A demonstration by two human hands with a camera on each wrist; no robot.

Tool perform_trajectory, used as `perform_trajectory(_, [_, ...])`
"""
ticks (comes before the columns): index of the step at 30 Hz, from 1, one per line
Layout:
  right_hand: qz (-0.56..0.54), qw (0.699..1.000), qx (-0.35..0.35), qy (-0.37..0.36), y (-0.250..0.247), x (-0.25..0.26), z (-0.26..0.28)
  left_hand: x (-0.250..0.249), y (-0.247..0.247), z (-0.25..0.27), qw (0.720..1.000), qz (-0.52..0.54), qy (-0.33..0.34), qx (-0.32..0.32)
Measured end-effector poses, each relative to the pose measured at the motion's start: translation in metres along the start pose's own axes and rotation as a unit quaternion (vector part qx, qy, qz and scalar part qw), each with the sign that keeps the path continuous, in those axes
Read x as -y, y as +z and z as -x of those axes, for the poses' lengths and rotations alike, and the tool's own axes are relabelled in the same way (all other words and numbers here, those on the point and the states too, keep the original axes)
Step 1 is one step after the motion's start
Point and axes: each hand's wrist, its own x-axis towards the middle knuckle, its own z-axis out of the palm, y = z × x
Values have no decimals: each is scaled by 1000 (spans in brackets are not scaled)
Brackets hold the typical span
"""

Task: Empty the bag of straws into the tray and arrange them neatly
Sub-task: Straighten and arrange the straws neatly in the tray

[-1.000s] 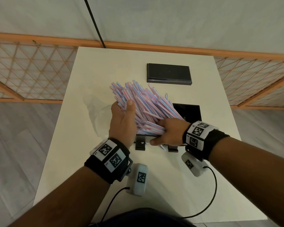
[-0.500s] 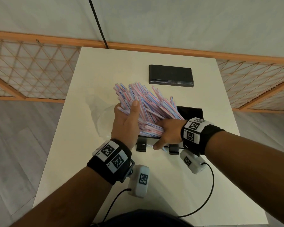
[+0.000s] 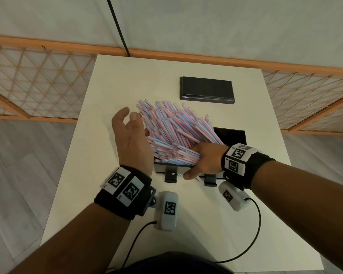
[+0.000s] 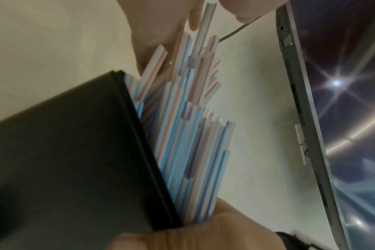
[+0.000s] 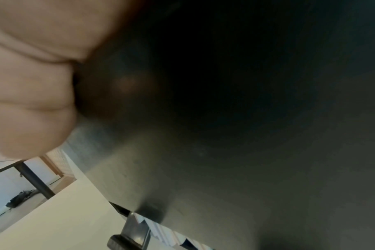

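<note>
A thick fan of pink-and-blue striped straws (image 3: 172, 131) lies slanted in the black tray (image 3: 233, 136), its far ends sticking out past the tray's left side. My right hand (image 3: 203, 162) grips the near ends of the straws at the tray's front wall, thumb along the front. My left hand (image 3: 130, 133) hovers just left of the fan, fingers loosely spread and holding nothing. The left wrist view shows the straws (image 4: 182, 135) standing beside the tray's dark wall (image 4: 75, 160). The right wrist view is mostly dark against the tray (image 5: 246, 118), so the right fingers are hidden there.
The white table (image 3: 115, 80) carries a black lid (image 3: 206, 89) behind the tray. Two clasps (image 3: 170, 175) stick out of the tray's front. Wrist-camera cables (image 3: 253, 230) trail over the near table. An orange lattice rail (image 3: 38, 80) runs behind.
My left hand, which lay on the straws with its thumb on top, has lifted off to the left and opened. My right hand keeps its grip at the near ends.
</note>
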Motion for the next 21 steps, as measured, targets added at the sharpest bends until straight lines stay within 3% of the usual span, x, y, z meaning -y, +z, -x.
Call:
perform_trajectory(2, [0, 1000, -13, 0, 1, 1, 1, 1, 1, 1, 999, -27, 29, 27])
perform_trajectory(5, [-18, 999, -25, -21, 3, 3, 1, 7, 6, 9, 986, -131, 26, 97])
perform_trajectory(8, [-34, 998, -44, -37, 3, 5, 2, 9, 8, 16, 970, -206, 32, 128])
perform_trajectory(13, [34, 998, -46, 14, 1, 5, 7, 12, 5, 10, 975, -189, -8, 118])
perform_trajectory(17, [34, 998, -45, -4, 4, 15, 4, 13, 12, 19, 963, -205, -1, 175])
perform_trajectory(21, [21, 999, -44, -13, -1, 19, 4, 15, 11, 14, 982, -151, 15, 114])
